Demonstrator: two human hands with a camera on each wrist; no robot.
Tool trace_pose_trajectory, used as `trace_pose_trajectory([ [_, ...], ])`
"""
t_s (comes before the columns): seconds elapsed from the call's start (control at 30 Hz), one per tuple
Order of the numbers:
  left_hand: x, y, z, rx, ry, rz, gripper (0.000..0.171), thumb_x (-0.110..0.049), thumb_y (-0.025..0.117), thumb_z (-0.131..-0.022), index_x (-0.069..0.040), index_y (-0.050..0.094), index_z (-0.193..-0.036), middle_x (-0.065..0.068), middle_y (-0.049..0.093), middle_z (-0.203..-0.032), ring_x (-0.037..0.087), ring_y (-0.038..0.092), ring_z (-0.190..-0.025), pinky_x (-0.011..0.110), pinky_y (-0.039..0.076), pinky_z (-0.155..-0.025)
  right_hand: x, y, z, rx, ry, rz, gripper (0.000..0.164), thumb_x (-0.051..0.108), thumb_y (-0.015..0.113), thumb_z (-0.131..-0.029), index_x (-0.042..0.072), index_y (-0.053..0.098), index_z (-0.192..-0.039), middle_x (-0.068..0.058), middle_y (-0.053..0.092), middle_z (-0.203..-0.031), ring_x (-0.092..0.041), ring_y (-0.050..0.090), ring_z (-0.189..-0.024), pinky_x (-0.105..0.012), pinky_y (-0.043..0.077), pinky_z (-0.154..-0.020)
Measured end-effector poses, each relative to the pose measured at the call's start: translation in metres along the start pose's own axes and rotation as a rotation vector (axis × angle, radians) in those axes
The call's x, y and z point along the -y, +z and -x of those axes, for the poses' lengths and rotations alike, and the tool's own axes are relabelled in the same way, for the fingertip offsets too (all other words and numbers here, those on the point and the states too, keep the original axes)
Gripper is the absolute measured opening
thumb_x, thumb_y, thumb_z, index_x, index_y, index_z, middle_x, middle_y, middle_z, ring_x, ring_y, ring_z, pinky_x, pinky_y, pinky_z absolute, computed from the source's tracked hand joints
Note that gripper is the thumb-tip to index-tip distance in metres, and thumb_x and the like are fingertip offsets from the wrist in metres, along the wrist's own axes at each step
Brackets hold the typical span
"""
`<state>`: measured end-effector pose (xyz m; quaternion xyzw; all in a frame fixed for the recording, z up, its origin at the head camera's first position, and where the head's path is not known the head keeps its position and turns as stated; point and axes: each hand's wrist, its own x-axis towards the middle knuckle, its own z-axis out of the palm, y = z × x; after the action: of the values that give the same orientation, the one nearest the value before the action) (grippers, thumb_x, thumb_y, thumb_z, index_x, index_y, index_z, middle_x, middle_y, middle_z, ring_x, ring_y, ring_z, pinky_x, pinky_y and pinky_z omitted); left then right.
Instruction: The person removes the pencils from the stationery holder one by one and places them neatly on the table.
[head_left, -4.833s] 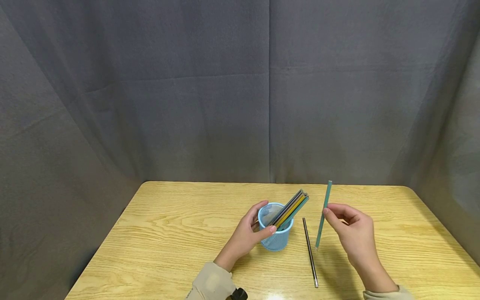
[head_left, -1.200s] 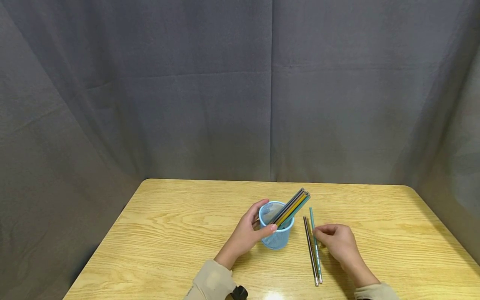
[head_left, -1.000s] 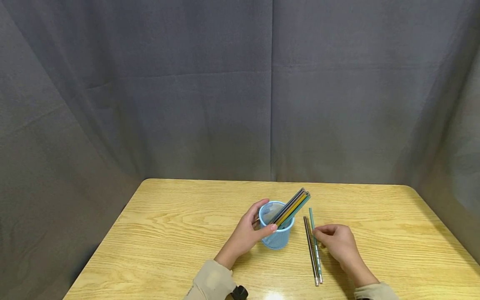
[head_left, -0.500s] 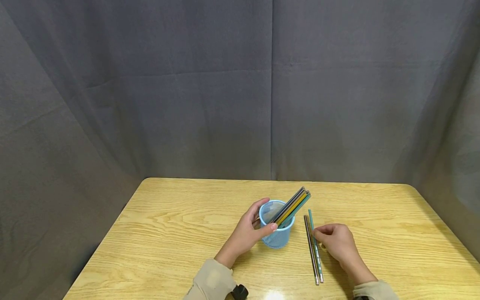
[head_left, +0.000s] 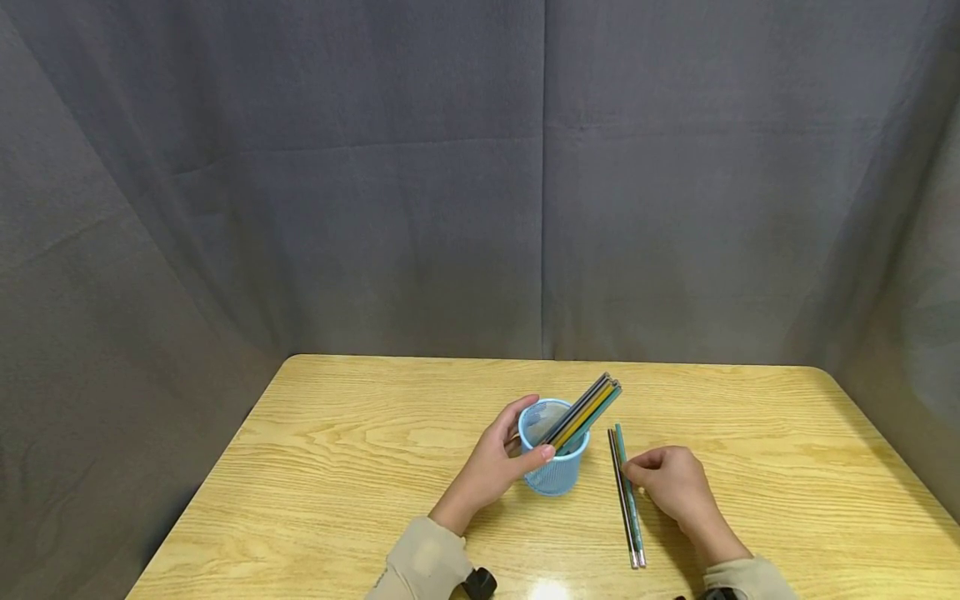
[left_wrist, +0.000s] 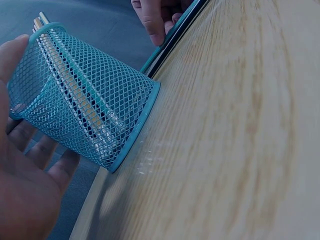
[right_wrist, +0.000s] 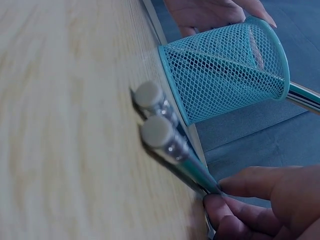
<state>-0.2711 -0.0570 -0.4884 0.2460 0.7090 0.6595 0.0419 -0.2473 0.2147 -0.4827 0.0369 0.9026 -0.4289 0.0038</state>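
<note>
My left hand [head_left: 491, 471] holds a light blue mesh pencil cup [head_left: 553, 478], fingers behind it and thumb at the front rim. Several grey, yellow and green pencils [head_left: 591, 408] lean out of the cup toward the right. To its right, my right hand [head_left: 675, 486] pinches a green pencil [head_left: 634, 518] between thumb and fingertips. That pencil lies on the table close beside a dark pencil [head_left: 622, 500]. In the right wrist view, the white erasers of the green pencil [right_wrist: 156, 131] and the dark pencil [right_wrist: 149, 94] sit side by side.
A wood-grain table [head_left: 360, 467] with rounded far corners carries everything. Grey curtains [head_left: 420, 208] hang behind it and at both sides.
The green pencil, earlier held upright with its point down, has been turned over and laid on the table. It has since slid left toward the dark pencil. The left hand stays at the cup.
</note>
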Motion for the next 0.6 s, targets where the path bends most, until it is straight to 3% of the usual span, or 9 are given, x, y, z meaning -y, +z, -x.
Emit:
trace_pose_trajectory([
  [0.6, 0.0007, -0.0001, -0.0007, -0.002, -0.003, -0.008, 0.069, -0.030, 0.073, -0.092, -0.032, 0.037, -0.150, 0.001, 0.054, -0.140, 0.020, 0.050, -0.129, 0.042, 0.037, -0.109, -0.0040, -0.0010, -0.0023, 0.001, -0.009, 0.048, 0.012, 0.018, 0.075, -0.084, 0.007, 0.077, -0.080, -0.001, 0.070, -0.080, -0.018, 0.057, -0.078, -0.032, 0.043, -0.065],
])
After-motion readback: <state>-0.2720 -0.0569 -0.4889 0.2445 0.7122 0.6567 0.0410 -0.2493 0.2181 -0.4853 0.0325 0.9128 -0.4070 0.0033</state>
